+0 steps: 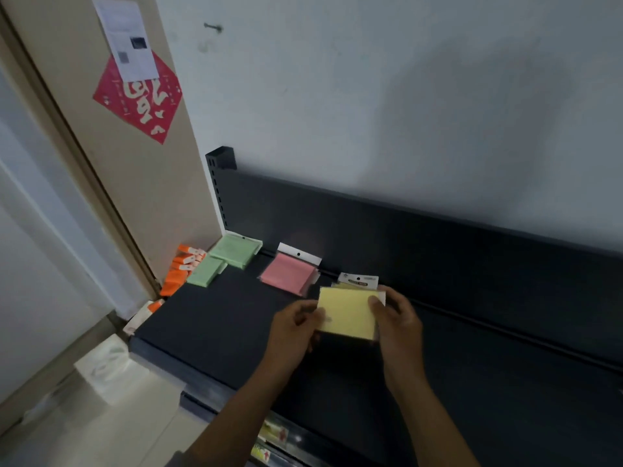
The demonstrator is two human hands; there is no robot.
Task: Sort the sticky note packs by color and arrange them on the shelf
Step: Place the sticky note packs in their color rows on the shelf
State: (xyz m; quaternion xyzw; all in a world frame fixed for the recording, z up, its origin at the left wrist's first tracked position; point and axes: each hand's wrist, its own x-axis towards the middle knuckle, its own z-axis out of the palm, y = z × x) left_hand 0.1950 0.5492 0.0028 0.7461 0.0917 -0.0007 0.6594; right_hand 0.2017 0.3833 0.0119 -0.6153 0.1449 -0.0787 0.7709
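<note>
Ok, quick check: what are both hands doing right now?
Left hand: pinches the left edge of the yellow sticky note pack.
Right hand: grips the same pack's right edge, thumb on top.

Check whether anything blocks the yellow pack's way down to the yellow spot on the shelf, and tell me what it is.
Nothing visible does. Both hands, left hand and right hand, hold the yellow pack right in front of the yellow pack's header card lying at the shelf's back. The pink pack lies apart to the left.
</note>
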